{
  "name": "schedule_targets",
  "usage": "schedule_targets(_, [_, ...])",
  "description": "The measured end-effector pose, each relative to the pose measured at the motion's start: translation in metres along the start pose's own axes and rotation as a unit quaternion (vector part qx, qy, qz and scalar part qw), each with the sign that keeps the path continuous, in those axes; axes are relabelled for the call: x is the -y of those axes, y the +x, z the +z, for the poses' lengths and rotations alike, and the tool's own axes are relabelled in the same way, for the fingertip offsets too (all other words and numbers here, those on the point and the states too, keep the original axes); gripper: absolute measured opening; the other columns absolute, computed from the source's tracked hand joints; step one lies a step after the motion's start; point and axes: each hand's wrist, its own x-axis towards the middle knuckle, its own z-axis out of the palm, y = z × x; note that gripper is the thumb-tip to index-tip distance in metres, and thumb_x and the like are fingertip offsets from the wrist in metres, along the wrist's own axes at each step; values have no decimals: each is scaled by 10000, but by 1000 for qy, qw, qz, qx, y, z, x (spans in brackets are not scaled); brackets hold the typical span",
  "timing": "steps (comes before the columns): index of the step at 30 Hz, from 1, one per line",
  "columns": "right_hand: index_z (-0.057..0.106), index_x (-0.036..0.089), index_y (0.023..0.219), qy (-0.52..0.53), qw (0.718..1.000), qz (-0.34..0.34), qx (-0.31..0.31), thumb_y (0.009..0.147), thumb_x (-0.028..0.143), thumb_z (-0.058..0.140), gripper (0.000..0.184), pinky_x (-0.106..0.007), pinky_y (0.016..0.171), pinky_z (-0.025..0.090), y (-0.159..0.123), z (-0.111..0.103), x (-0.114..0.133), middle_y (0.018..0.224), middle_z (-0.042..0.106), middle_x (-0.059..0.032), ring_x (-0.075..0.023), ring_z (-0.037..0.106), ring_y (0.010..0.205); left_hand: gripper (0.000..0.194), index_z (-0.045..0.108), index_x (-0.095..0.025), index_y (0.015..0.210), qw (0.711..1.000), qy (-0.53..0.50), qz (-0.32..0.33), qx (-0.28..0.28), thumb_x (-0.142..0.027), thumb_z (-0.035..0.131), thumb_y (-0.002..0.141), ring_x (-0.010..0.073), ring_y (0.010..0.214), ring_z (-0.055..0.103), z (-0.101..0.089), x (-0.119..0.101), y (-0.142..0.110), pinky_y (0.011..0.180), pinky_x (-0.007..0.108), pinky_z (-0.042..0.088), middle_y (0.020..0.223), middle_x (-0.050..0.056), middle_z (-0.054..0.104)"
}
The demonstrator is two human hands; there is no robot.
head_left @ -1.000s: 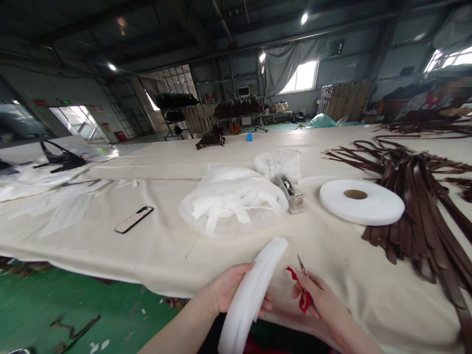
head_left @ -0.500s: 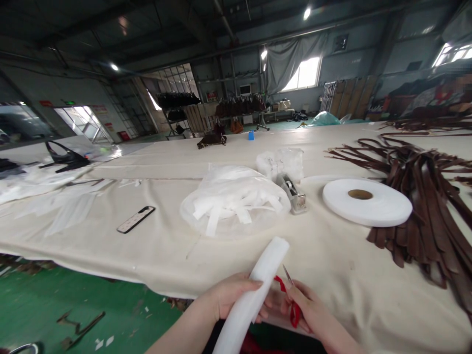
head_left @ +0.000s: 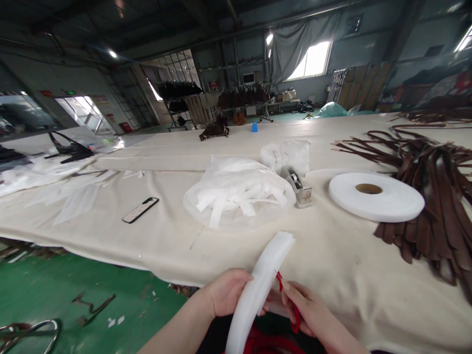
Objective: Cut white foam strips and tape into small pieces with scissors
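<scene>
My left hand (head_left: 232,292) is closed around a long, curved bundle of white strips (head_left: 258,285), thumb on its near side and fingers underneath. The bundle's upper end rests over the table's front part, and its lower end hangs toward my lap. In my right hand (head_left: 304,307) are small red-handled scissors (head_left: 296,317), held close beside the bundle's right edge. Their blades are mostly hidden behind or against the white strips. Beyond the bundle lies a clear plastic bag (head_left: 239,191) with white strips in it.
A tape dispenser (head_left: 298,188) stands right of the bag. Farther right lies a large white roll (head_left: 376,199), beside a heap of brown straps (head_left: 427,196). A phone (head_left: 140,210) lies on the cloth-covered table (head_left: 155,246) at left. A small blue object (head_left: 254,127) sits farther back.
My right hand has turned the scissors inward, so their blades, pointing up and clear before, now meet the bundle's edge. The strips at its upper end have fanned slightly. The view has shifted a little.
</scene>
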Motion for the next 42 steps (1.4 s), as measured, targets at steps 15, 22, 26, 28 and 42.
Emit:
schedule_targets(15, [465, 211, 666, -53, 998, 19, 26, 720, 838, 406, 632, -221, 353, 142, -20, 5, 12, 378, 367, 88, -50, 222, 312, 495, 668, -33, 1036, 996, 35, -22, -82, -424, 612, 739, 186, 673, 640, -5, 18, -10, 597, 278, 505, 896, 136, 691])
schedule_targets(22, [495, 199, 683, -72, 997, 27, 20, 765, 821, 334, 648, -219, 367, 177, -16, 8, 2, 367, 386, 81, -52, 216, 313, 462, 676, -9, 990, 997, 25, 1, -69, -403, 617, 758, 192, 724, 650, 0, 23, -14, 703, 286, 505, 936, 168, 690])
schedule_targets(26, [499, 202, 677, -52, 997, 47, 15, 744, 828, 333, 652, -220, 351, 169, -16, 8, 2, 365, 376, 81, -54, 211, 300, 486, 635, -38, 1070, 994, 42, 15, -97, -407, 659, 754, 187, 687, 649, -4, 28, -12, 654, 290, 512, 921, 170, 698])
schedule_targets(28, [500, 199, 673, -51, 998, 45, 13, 755, 816, 342, 641, -216, 354, 174, -16, 8, 3, 370, 380, 79, -52, 213, 303, 549, 592, -65, 1126, 992, 54, 23, -108, -443, 682, 739, 185, 649, 647, -4, 29, -10, 600, 286, 512, 893, 156, 701])
schedule_targets(42, [511, 203, 693, -72, 995, 73, 15, 678, 893, 345, 710, -225, 367, 171, -19, 12, 0, 385, 339, 83, -65, 239, 341, 455, 667, -68, 912, 992, 63, 25, -102, -487, 581, 758, 147, 563, 601, 2, 33, -12, 519, 238, 480, 775, 127, 691])
